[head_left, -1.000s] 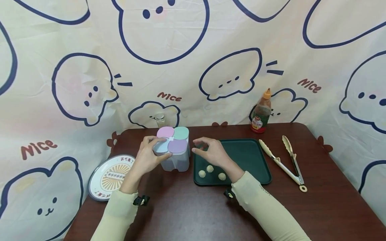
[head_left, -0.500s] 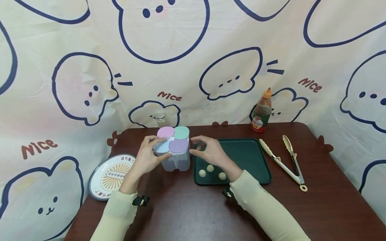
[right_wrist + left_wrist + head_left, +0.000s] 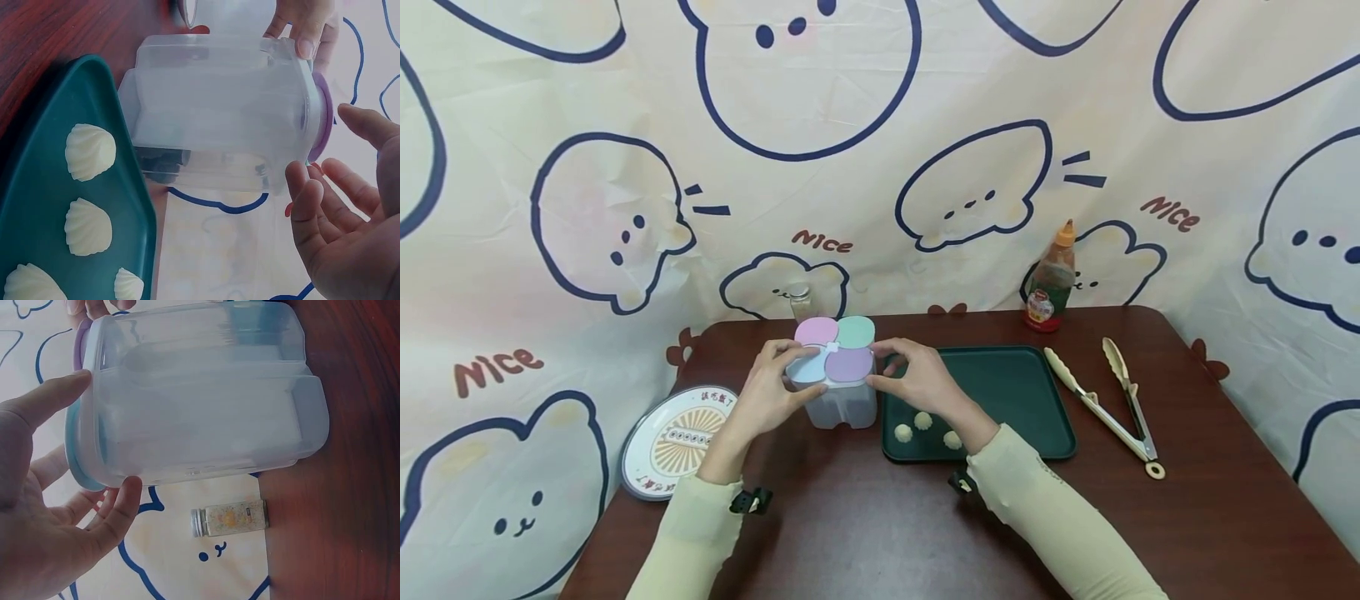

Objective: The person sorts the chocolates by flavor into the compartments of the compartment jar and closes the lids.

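Note:
A clear plastic storage container (image 3: pixel 842 408) with pink, green, blue and purple lids (image 3: pixel 848 364) stands upright on the table, left of a dark green tray (image 3: pixel 1007 383). My left hand (image 3: pixel 771 383) grips its top rim at the left front corner; in the left wrist view the thumb (image 3: pixel 59 392) lies on the rim and the other fingers reach round the far side. At the right, my right hand (image 3: pixel 917 379) is held with fingers spread and fingertips right at the lid edge. The right wrist view shows its palm with nothing in it.
Several small white pleated buns (image 3: pixel 90 152) lie on the tray. Tongs (image 3: pixel 1108 417) lie spread to its right, with a sauce bottle (image 3: pixel 1048 287) behind. A white patterned plate (image 3: pixel 643 471) is at the left edge, and a small seasoning jar (image 3: pixel 234 517) stands behind the container.
My right hand has moved left, up to the container's lid edge. The container has shifted slightly right, while my left hand has stayed nearly in place at its rim.

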A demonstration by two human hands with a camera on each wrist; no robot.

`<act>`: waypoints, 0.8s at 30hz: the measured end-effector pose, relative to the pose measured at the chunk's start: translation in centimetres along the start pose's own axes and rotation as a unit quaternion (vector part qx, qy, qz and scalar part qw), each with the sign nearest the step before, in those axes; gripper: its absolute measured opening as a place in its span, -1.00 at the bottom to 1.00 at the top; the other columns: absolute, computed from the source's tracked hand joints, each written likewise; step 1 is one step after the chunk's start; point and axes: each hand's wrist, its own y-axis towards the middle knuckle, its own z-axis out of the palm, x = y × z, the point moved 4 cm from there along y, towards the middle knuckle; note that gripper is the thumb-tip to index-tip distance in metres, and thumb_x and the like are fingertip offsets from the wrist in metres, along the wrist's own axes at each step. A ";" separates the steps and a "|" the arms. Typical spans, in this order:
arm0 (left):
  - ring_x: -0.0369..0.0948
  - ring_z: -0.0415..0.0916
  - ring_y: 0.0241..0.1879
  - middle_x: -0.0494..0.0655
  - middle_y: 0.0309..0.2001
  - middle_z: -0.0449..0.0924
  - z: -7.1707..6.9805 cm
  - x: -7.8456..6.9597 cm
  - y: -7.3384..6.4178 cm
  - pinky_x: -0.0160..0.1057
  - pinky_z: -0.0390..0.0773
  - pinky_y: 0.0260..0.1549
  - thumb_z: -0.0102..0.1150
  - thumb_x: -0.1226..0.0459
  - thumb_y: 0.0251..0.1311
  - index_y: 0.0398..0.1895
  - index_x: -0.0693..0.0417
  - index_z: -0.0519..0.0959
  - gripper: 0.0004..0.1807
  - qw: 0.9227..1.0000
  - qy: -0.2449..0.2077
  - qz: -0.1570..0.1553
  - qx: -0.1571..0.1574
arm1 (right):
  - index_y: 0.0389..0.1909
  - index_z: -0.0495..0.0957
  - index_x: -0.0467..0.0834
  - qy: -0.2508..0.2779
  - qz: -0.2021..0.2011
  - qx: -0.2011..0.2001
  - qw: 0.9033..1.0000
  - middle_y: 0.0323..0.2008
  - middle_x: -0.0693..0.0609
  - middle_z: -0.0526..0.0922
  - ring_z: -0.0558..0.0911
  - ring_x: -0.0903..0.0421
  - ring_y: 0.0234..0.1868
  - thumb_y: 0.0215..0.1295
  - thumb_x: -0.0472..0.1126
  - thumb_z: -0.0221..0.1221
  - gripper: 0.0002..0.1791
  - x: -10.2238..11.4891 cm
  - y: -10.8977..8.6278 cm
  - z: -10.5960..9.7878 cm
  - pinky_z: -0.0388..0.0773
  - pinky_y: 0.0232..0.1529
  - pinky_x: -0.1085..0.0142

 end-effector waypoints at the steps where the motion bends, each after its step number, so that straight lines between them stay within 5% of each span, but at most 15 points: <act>1: 0.08 0.30 0.20 0.10 0.33 0.24 0.0 0.0 0.0 0.13 0.59 0.11 0.49 0.10 0.05 0.28 -0.07 0.52 -0.33 1.000 0.000 -0.001 0.000 | 0.19 0.58 0.02 -0.003 0.000 0.000 1.000 0.08 -0.07 0.66 0.66 0.14 -0.18 0.18 0.02 0.41 -0.46 0.0 0.0 0.0 0.56 -0.40 0.31; 10: 0.06 0.21 0.25 0.07 0.38 0.26 0.0 -0.1 -0.1 0.16 0.54 0.14 0.47 0.09 0.07 0.29 -0.07 0.50 -0.33 1.000 0.000 0.002 0.006 | 0.16 0.60 0.02 -0.013 -0.014 -0.003 1.000 0.05 0.07 0.64 0.67 0.14 -0.20 0.14 -0.03 0.44 -0.47 0.3 0.3 0.5 0.55 -0.40 0.35; 24: 0.05 0.21 0.23 0.06 0.36 0.27 0.0 -0.1 0.0 0.16 0.56 0.09 0.45 0.11 0.10 0.24 -0.08 0.56 -0.41 1.000 -0.012 0.015 0.001 | 0.13 0.62 -0.02 -0.003 -0.022 0.001 1.000 0.02 0.01 0.61 0.70 -0.07 -0.14 0.13 -0.10 0.46 -0.50 0.5 0.7 0.7 0.57 -0.31 0.33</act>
